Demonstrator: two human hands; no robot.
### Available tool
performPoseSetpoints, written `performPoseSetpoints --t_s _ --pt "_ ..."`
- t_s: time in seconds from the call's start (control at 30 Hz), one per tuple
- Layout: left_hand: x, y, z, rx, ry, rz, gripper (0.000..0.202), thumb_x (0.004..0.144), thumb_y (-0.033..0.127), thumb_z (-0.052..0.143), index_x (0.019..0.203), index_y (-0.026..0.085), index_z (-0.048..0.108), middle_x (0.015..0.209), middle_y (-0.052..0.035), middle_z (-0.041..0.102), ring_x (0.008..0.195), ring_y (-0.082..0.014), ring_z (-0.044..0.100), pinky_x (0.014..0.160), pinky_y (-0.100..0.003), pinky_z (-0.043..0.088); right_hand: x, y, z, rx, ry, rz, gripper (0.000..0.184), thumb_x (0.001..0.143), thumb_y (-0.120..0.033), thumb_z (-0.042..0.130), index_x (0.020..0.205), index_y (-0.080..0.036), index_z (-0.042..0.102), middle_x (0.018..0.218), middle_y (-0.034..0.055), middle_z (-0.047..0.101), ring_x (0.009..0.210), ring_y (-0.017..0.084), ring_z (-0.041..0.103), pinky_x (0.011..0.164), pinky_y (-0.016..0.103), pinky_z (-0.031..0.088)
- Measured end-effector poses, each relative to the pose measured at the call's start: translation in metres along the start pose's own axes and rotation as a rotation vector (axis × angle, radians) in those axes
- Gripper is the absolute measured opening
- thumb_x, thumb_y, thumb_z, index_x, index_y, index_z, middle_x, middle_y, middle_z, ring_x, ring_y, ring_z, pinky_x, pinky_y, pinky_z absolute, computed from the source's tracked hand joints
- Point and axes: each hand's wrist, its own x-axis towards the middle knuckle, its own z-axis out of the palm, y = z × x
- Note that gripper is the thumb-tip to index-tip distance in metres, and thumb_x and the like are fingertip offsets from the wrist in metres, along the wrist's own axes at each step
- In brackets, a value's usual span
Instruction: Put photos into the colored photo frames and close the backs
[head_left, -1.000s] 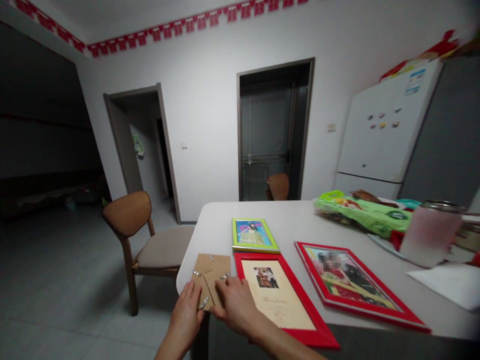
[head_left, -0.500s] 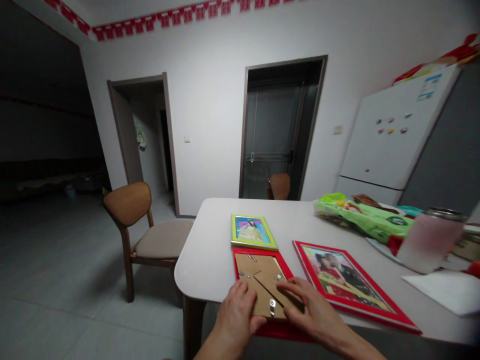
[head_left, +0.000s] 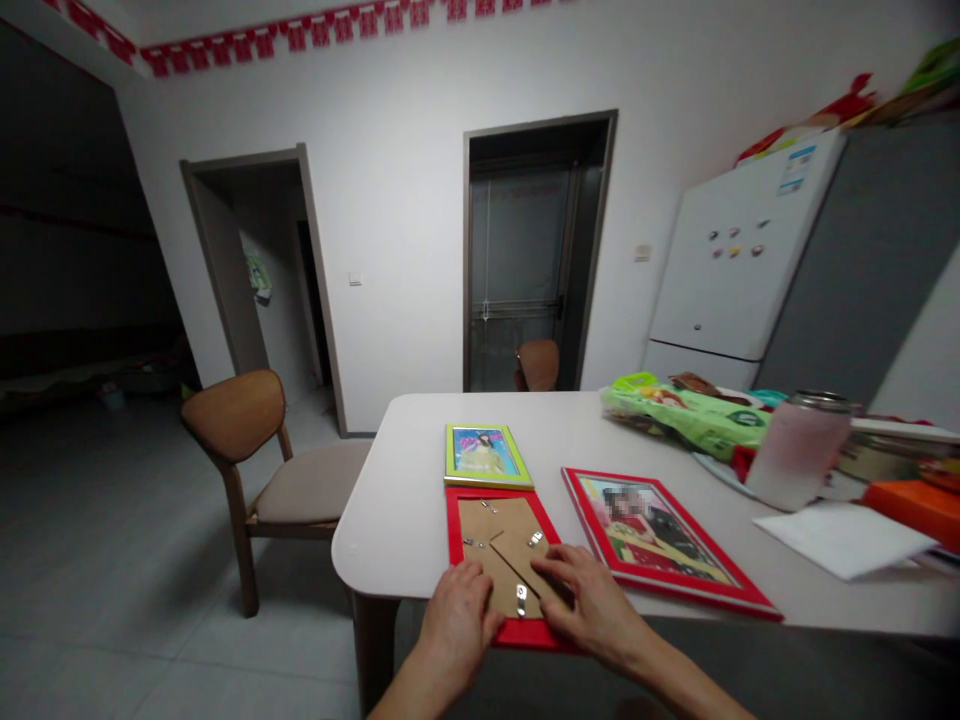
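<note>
A red photo frame (head_left: 454, 530) lies face down at the table's near edge, with its brown backing board (head_left: 491, 570) up. Metal clips sit around the board, and a slanted slit crosses it. My left hand (head_left: 461, 610) grips the board's near left side, fingers bent over it and thumb by the near corner. On the right side my right hand (head_left: 581, 600) is closed on the board, its fingers curled over the edge near the slit. A small green photo frame (head_left: 450, 458) with a picture lies face up, touching the red frame's far end.
A larger red photo frame (head_left: 694, 598) lies face up to the right. Beyond it are white paper (head_left: 844, 540), a pinkish jar (head_left: 799, 455) and a green plastic package (head_left: 697, 418). A wooden chair (head_left: 234, 415) stands left of the table (head_left: 394, 480).
The view has swung to the right. The backing board's near end has come down into the red frame, and more of the near red border shows. Both hands stay on the board.
</note>
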Motion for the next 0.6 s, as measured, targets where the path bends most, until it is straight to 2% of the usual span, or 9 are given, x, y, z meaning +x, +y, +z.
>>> performPoseSetpoints --t_s 0.1,0.27,0.43,0.5,0.6 --pt "-0.002 -0.004 0.002 -0.004 0.029 0.007 0.031 0.071 0.017 0.052 0.102 0.013 0.054 0.119 -0.011 0.048 0.111 -0.0213 0.041 0.097 -0.034 0.03 0.0 -0.003 0.004 0.009 0.037 0.001 0.04 0.063 -0.026 0.047 0.099 -0.017 0.06 0.1 0.0082 0.056 0.093 0.02 0.048 0.084 0.03 0.036" --pt "-0.005 -0.006 0.004 0.005 0.024 0.032 0.037 0.074 0.017 0.046 0.111 0.013 0.047 0.125 -0.0119 0.041 0.115 -0.0221 0.036 0.098 -0.04 0.026 0.001 -0.005 0.012 -0.031 0.088 0.018 0.041 0.063 -0.026 0.048 0.101 -0.017 0.059 0.098 0.0077 0.056 0.091 0.02 0.047 0.082 0.03 0.035" --pt "-0.006 0.0 -0.004 -0.005 -0.011 0.034 0.034 0.075 0.025 0.048 0.107 0.014 0.051 0.121 -0.0104 0.046 0.113 -0.0216 0.039 0.099 -0.038 0.025 0.001 -0.006 0.01 -0.117 0.035 0.05 0.038 0.063 -0.028 0.049 0.099 -0.02 0.06 0.093 0.0065 0.057 0.088 0.02 0.047 0.077 0.031 0.035" --pt "-0.007 0.0 -0.006 -0.001 -0.012 0.05 0.039 0.071 0.035 0.054 0.105 0.015 0.052 0.119 -0.0101 0.048 0.11 -0.0232 0.041 0.098 -0.039 0.026 -0.001 -0.007 0.008 -0.124 0.02 0.04 0.038 0.063 -0.03 0.049 0.098 -0.021 0.06 0.094 0.0061 0.056 0.088 0.02 0.046 0.077 0.031 0.035" --pt "-0.009 -0.003 -0.003 0.001 -0.004 0.07 0.06 0.058 0.047 0.063 0.107 0.015 0.05 0.12 -0.0111 0.047 0.11 -0.0259 0.04 0.097 -0.04 0.026 -0.003 -0.007 0.005 -0.133 0.02 0.025 0.035 0.062 -0.029 0.051 0.094 -0.022 0.06 0.094 0.0057 0.056 0.087 0.02 0.046 0.077 0.032 0.034"
